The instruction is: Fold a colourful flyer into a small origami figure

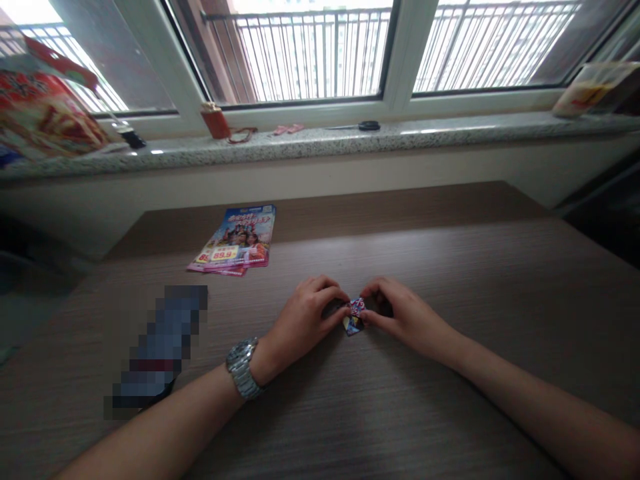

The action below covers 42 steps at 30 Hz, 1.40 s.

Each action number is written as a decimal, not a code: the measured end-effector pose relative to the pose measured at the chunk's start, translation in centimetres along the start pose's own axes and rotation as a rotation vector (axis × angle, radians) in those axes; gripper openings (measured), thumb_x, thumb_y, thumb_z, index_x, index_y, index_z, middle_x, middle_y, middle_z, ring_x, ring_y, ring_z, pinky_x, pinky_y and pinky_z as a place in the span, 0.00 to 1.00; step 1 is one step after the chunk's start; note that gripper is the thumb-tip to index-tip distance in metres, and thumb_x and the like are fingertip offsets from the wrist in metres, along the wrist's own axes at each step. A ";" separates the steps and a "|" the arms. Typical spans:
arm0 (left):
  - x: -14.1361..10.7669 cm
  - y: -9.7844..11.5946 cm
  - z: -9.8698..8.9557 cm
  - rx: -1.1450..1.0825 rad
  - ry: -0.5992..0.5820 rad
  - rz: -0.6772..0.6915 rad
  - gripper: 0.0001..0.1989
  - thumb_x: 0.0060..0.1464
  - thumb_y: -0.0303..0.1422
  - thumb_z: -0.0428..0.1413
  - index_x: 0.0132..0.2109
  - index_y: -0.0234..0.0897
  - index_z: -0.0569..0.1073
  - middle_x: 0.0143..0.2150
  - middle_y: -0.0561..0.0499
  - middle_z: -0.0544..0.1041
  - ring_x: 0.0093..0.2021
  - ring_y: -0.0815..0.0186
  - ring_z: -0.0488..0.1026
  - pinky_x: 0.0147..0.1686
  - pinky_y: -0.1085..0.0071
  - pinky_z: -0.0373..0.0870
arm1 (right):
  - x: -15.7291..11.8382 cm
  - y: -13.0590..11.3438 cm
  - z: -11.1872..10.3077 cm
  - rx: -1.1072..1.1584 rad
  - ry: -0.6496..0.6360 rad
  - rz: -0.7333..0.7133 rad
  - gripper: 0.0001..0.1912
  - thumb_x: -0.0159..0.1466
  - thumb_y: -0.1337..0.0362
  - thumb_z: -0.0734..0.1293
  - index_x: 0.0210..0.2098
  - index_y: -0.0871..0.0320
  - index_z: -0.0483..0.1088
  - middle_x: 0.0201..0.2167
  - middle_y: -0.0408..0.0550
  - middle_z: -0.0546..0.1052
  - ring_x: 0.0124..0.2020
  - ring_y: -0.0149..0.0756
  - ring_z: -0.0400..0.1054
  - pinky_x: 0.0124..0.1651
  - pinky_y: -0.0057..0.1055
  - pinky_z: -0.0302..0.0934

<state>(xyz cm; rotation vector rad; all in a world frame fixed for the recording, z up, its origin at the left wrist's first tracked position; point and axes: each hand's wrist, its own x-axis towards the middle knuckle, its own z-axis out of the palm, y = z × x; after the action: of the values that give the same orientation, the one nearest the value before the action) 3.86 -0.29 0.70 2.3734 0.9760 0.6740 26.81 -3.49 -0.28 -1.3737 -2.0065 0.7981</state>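
Note:
A small folded piece of colourful printed paper (355,325) is held between my two hands, just above or on the brown table (350,413). My left hand (313,310), with a metal watch (243,368) on its wrist, pinches the paper's left side with thumb and fingers. On the opposite side, my right hand (395,307) grips the paper's edge between thumb and bent fingers. Part of the paper is covered by the fingertips, so its full fold cannot be made out. Beyond my left hand lies a stack of printed flyers (243,237).
A blurred-out dark oblong object (163,347) lies left of my left forearm. Along the stone windowsill (310,145) are a red lighter-like item (215,121), pink bits (289,129), black-handled scissors (369,125), a small dark bottle (129,135) and a red food bag (45,110).

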 end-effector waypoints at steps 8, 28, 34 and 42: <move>-0.1 0.8 -0.2 -0.319 -0.012 -0.113 0.05 0.66 0.33 0.57 0.46 0.38 0.75 0.41 0.51 0.79 0.40 0.67 0.76 0.41 0.72 0.70 | -0.1 -0.5 -0.4 0.201 0.014 0.058 0.11 0.64 0.59 0.72 0.44 0.55 0.71 0.33 0.43 0.76 0.32 0.33 0.68 0.35 0.30 0.62; 0.1 1.3 -0.2 -0.707 0.096 -0.265 0.11 0.61 0.38 0.62 0.44 0.34 0.79 0.39 0.48 0.82 0.38 0.66 0.78 0.39 0.73 0.74 | -0.2 -2.0 -0.7 0.538 0.030 0.210 0.18 0.63 0.47 0.71 0.34 0.57 0.74 0.27 0.44 0.79 0.30 0.35 0.74 0.34 0.31 0.68; 0.2 1.4 -0.5 -0.768 0.087 -0.323 0.13 0.60 0.40 0.62 0.41 0.32 0.79 0.36 0.47 0.82 0.35 0.67 0.77 0.36 0.74 0.73 | -0.2 -2.0 -0.6 0.518 0.030 0.209 0.18 0.63 0.46 0.70 0.35 0.56 0.74 0.28 0.44 0.79 0.29 0.35 0.73 0.33 0.30 0.67; -0.1 1.2 -0.2 -0.666 0.104 -0.311 0.11 0.61 0.39 0.61 0.40 0.32 0.78 0.34 0.49 0.80 0.33 0.68 0.75 0.33 0.75 0.71 | -0.4 -2.2 -0.4 0.509 -0.007 0.178 0.17 0.65 0.48 0.69 0.35 0.57 0.74 0.28 0.44 0.78 0.29 0.33 0.71 0.33 0.29 0.64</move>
<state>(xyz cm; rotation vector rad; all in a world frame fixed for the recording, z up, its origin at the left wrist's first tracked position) 4.29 -1.07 1.52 1.5864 0.9479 0.8440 25.96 -4.48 1.55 -1.2490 -1.5465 1.2881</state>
